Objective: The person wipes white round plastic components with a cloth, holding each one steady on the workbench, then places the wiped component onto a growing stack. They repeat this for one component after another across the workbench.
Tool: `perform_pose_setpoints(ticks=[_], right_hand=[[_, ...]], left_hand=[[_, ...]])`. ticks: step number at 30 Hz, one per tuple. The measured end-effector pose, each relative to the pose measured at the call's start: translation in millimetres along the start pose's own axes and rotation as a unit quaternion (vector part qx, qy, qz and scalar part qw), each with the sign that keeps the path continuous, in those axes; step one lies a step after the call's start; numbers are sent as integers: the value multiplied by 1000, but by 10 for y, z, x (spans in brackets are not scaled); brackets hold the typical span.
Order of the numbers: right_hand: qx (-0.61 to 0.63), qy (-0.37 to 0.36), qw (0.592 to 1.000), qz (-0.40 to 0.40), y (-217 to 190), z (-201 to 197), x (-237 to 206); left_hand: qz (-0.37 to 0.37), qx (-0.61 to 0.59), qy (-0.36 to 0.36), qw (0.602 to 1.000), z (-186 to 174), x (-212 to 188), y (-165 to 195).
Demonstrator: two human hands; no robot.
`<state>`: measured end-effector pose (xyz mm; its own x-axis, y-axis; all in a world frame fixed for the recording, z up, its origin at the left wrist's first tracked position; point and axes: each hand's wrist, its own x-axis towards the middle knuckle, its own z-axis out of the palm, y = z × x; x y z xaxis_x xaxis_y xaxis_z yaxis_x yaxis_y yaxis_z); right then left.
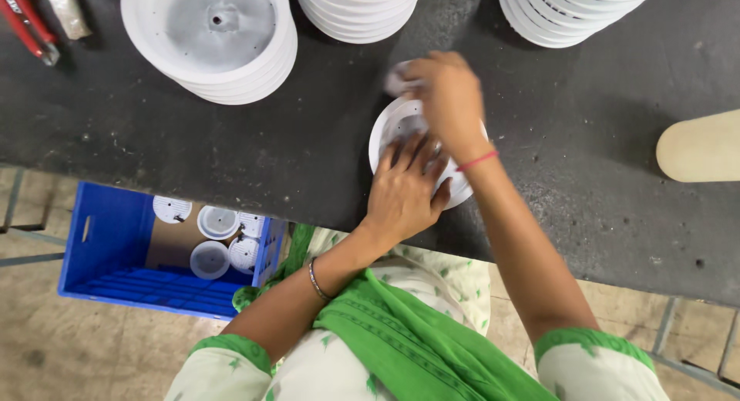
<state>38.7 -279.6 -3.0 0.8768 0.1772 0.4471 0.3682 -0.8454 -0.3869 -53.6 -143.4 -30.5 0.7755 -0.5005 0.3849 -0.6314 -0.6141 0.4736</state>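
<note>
While a blue plastic crate [116, 251] holding small white discs sits on the floor at left, a stack of white round plastic housings [212, 38] stands on the dark worktop [231, 146]. Further right, the left hand [402, 191] lies open, fingers spread flat on a single white round plastic housing [385, 135] near the worktop's edge. The right hand [447, 92] pinches a small pale piece [395, 82] just above it.

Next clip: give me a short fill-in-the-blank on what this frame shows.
1. The left hand presses flat on a round white plastic ____ lying on the dark worktable.
2. The right hand wears a ____ thread at the wrist.
3. The crate on the floor is ____.

Missing words: disc; red; blue
</note>
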Motion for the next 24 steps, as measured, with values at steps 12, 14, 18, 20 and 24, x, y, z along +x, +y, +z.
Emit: perform_pose_setpoints(ticks=[12, 14, 18, 20, 24], right_hand=[[-65, 45, 983, 168, 35, -457, -421], [-85, 54, 985, 139, -2, -397, -431], [-65, 15, 996, 63, -195, -242, -307], [14, -23, 1000, 1, -395, -99, -269], [107, -103, 989, -24, -497, -149, -184]], left_hand=[[-4, -13, 21, 1000, -1, 33, -13], [0, -17, 21, 1000, 7, 37, -24], [7, -18, -3, 1000, 28, 26, -54], [2, -29, -17, 999, 37, -4, -47], [-2, -48, 20, 999, 69, -9, -38]])
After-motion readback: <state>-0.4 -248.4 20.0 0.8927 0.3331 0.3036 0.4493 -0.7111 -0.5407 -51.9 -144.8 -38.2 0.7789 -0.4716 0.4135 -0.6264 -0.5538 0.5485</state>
